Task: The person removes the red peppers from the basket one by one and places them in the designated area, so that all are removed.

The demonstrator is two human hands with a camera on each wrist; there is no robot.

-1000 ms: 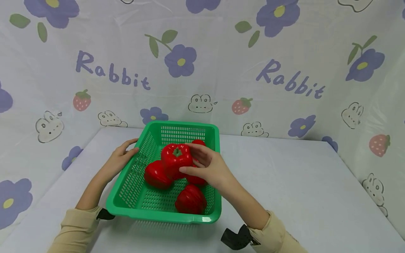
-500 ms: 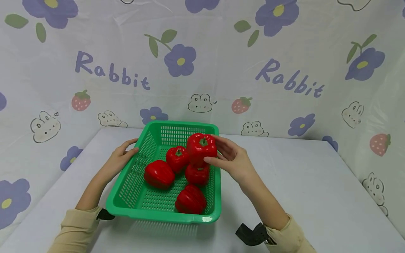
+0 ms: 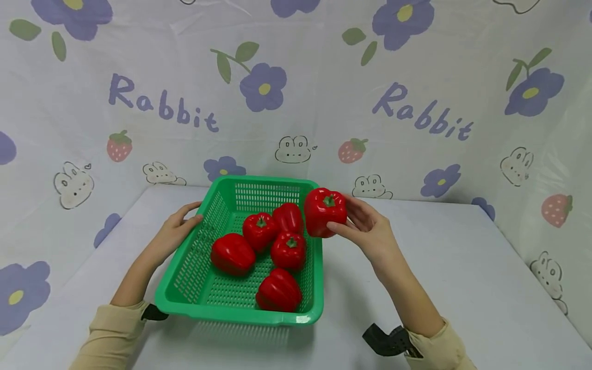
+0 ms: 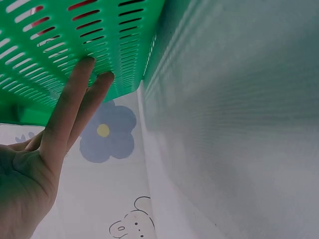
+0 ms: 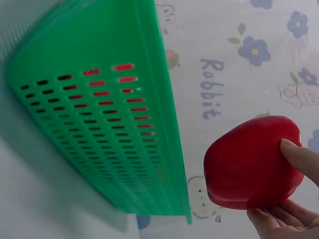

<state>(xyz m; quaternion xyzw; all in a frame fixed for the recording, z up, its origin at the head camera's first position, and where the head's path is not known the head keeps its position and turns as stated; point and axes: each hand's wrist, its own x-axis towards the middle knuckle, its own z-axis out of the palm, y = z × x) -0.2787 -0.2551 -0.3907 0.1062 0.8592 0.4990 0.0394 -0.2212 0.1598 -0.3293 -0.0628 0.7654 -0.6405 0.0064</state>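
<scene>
My right hand (image 3: 372, 231) holds a glossy red bell pepper (image 3: 325, 211) between thumb and fingers, just outside the right rim of the green plastic basket (image 3: 240, 322). Its green stem faces up in the head view. From the right wrist, the held pepper (image 5: 251, 164) appears clear of the basket wall (image 5: 99, 124). Several more red peppers lie inside the basket, among them one at the left (image 3: 233, 254) and one at the front (image 3: 279, 290). On the basket's left side rests my left hand (image 3: 172, 231); the left wrist view shows straight fingers (image 4: 75, 94) touching the slotted outer wall.
The basket stands on a white-covered table (image 3: 416, 267), its surface stretching away to the right. Behind it hangs a white curtain (image 3: 324, 113) printed with flowers, rabbits and strawberries. Black straps (image 3: 386, 340) sit at both wrists.
My right hand has carried the pepper rightward, from over the middle of the basket to beyond its right rim, uncovering the peppers below. The left hand and basket have stayed put.
</scene>
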